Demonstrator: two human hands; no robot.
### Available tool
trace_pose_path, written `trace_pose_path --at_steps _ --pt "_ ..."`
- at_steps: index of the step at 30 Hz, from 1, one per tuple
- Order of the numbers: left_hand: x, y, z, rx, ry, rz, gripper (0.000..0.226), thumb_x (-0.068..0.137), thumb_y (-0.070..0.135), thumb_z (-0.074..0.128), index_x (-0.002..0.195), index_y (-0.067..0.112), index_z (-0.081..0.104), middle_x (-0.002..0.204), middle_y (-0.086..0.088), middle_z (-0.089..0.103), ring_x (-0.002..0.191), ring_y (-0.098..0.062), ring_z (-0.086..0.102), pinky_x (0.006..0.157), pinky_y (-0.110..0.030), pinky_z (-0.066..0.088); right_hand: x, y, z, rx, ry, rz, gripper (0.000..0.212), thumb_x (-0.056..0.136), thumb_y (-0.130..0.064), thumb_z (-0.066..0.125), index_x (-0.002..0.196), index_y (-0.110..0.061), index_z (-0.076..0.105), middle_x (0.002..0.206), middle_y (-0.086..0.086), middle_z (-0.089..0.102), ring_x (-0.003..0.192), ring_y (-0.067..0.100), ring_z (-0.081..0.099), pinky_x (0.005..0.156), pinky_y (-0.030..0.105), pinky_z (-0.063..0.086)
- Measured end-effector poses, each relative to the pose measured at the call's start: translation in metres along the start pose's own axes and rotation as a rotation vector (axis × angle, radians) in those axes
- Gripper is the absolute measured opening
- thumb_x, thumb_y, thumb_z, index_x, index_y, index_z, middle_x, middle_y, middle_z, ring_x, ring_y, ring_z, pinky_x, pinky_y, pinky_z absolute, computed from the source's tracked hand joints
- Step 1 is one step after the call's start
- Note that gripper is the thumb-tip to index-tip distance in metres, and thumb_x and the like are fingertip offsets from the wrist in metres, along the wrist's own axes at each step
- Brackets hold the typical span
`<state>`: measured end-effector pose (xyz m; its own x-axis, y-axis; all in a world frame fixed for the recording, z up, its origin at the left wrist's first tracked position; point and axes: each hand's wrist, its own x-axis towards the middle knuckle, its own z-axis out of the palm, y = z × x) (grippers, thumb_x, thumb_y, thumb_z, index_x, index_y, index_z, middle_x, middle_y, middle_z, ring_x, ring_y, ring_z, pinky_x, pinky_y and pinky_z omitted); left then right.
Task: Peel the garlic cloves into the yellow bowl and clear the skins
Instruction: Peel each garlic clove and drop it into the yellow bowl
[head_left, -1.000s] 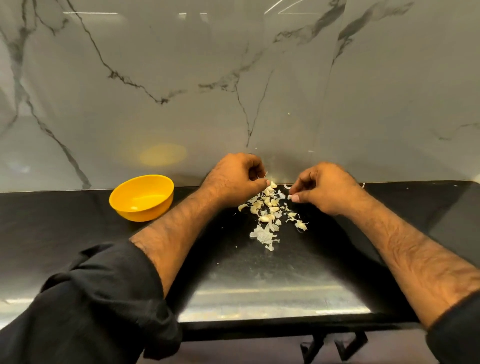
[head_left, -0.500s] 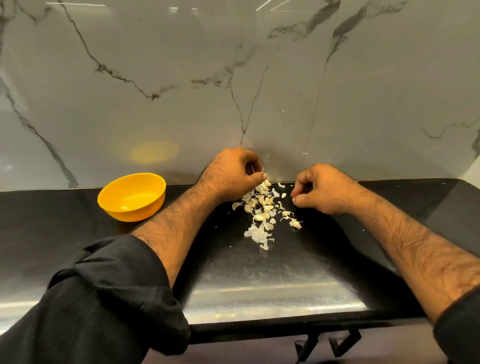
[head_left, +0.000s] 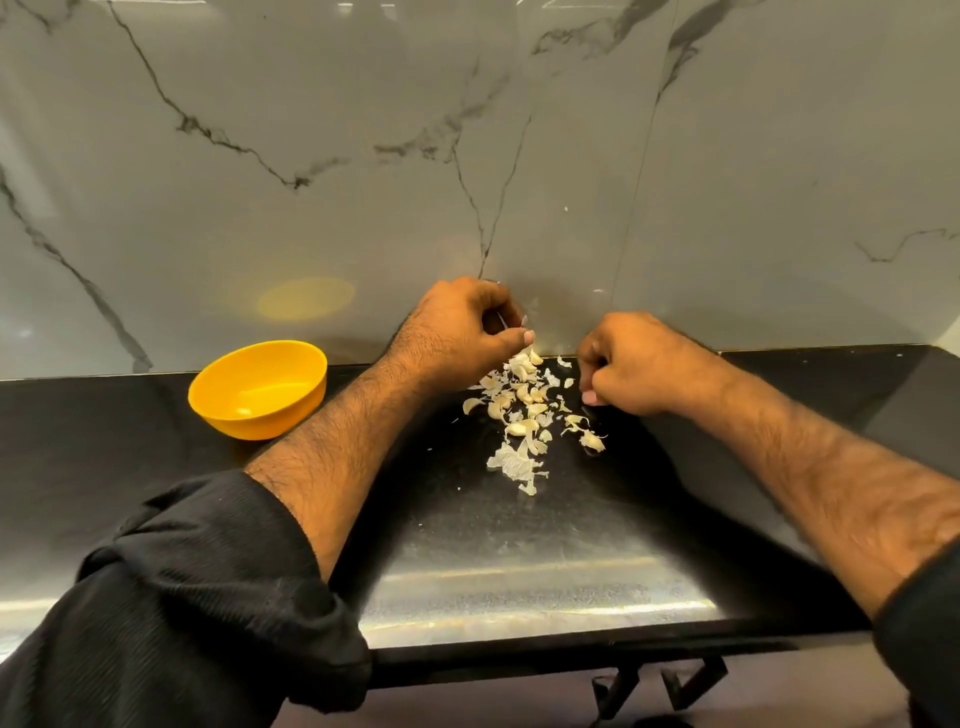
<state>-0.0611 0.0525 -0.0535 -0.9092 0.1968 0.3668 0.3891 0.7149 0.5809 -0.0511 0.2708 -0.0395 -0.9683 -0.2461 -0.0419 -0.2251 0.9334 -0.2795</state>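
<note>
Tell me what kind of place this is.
Probably a kitchen counter: a dark polished worktop against a marble-look wall, with a pile of garlic cloves and skins and a yellow bowl on it.

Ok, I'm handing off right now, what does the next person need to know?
Left hand: fingers curled, pinching something small and pale, likely a garlic piece.
Right hand: fingers curled above the counter; what it holds is hidden.
Pile of garlic cloves and skins: loose on the black counter between both hands.
Yellow bowl: left of the pile, no cloves visible inside.
Left: peel the cloves into the bowl, clear the skins.
</note>
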Motion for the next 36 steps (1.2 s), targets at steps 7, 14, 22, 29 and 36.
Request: trace_pose_path --at_steps 7,14,22,29,36 --pt "-0.002 0.000 -0.006 -0.323 -0.019 -0.101 0.011 0.092 0.025 0.083 0.099 0.018 0.078 0.093 -0.001 0.078 0.072 -0.011 0.073 0.070 -0.029 0.064 0.021 0.005 -0.026 1.104 0.041 -0.083 0.016 0.091 0.009 0.070 0.102 0.000 0.078 0.095 0.016 0.077 0.085 0.023 0.072 0.075 0.034 0.060" --pt "-0.002 0.005 -0.009 -0.504 0.019 -0.032 0.015 0.093 0.018 0.082 0.103 0.007 0.078 0.092 -0.012 0.077 0.067 -0.018 0.070 0.061 -0.021 0.055 0.025 0.005 -0.008 1.277 0.076 -0.173 0.027 0.080 -0.004 0.078 0.106 0.002 0.075 0.098 0.017 0.078 0.083 0.023 0.074 0.074 0.033 0.064" --pt "-0.002 0.006 -0.010 -0.537 0.006 -0.032 0.014 0.097 0.012 0.076 0.106 0.000 0.077 0.082 -0.005 0.076 0.058 -0.008 0.065 0.051 -0.013 0.048 0.023 0.000 -0.002 1.146 0.126 -0.258 0.025 0.083 -0.007 0.079 0.108 0.000 0.076 0.098 0.018 0.079 0.083 0.027 0.077 0.072 0.032 0.065" --pt "-0.005 0.004 -0.012 -0.465 -0.014 0.016 0.011 0.100 0.014 0.073 0.107 0.007 0.077 0.088 -0.008 0.078 0.067 -0.017 0.070 0.055 -0.022 0.053 0.019 0.000 -0.002 1.215 0.076 -0.231 0.025 0.084 -0.005 0.077 0.107 0.002 0.076 0.100 0.021 0.078 0.083 0.026 0.074 0.071 0.030 0.065" --pt "-0.005 0.006 -0.009 -0.330 0.032 0.084 0.008 0.102 0.011 0.069 0.097 0.007 0.075 0.080 -0.010 0.075 0.061 -0.012 0.068 0.060 -0.022 0.056 0.020 0.000 -0.001 1.303 -0.034 -0.178 0.021 0.088 -0.004 0.074 0.108 0.004 0.076 0.096 0.022 0.076 0.078 0.024 0.070 0.068 0.029 0.064"
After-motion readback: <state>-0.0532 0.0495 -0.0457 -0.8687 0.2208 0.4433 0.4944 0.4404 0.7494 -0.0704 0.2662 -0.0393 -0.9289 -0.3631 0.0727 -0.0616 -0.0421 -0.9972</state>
